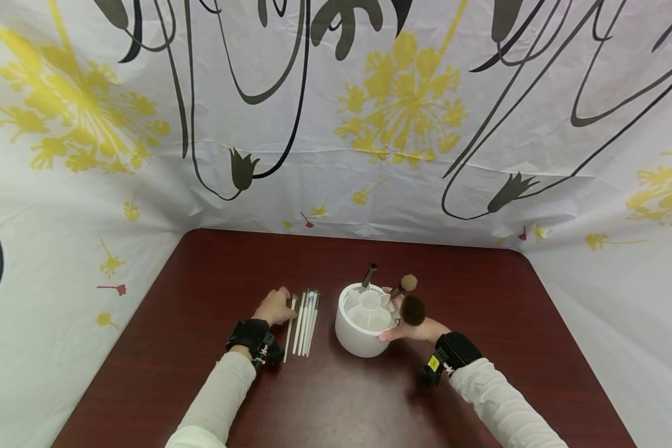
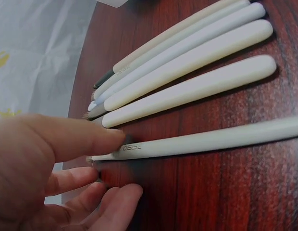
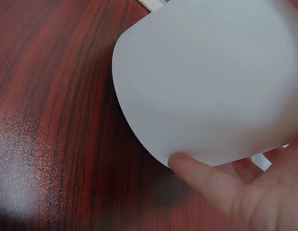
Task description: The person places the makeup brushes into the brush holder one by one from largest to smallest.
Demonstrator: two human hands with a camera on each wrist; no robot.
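My left hand (image 1: pixel 274 307) is at the bristle end of a thin white-handled makeup brush (image 2: pixel 211 141), which lies flat on the table. In the left wrist view one digit crosses over the brush near its printed mark, while the other fingers are bent loosely and apart from it. Beside it, several pale-handled brushes (image 1: pixel 305 326) lie in a close row. With its thumb on the near side, my right hand (image 1: pixel 411 331) grips a white round brush holder (image 1: pixel 358 339). The fingers behind the holder are mostly hidden.
The holder has petal-shaped compartments. A small dark brush (image 1: pixel 369 275), a tan-tipped brush (image 1: pixel 406 284) and a big fluffy dark brush (image 1: pixel 412 310) stick out of it. The reddish-brown table (image 1: pixel 336 404) ends at a patterned white cloth (image 1: pixel 336 137) behind.
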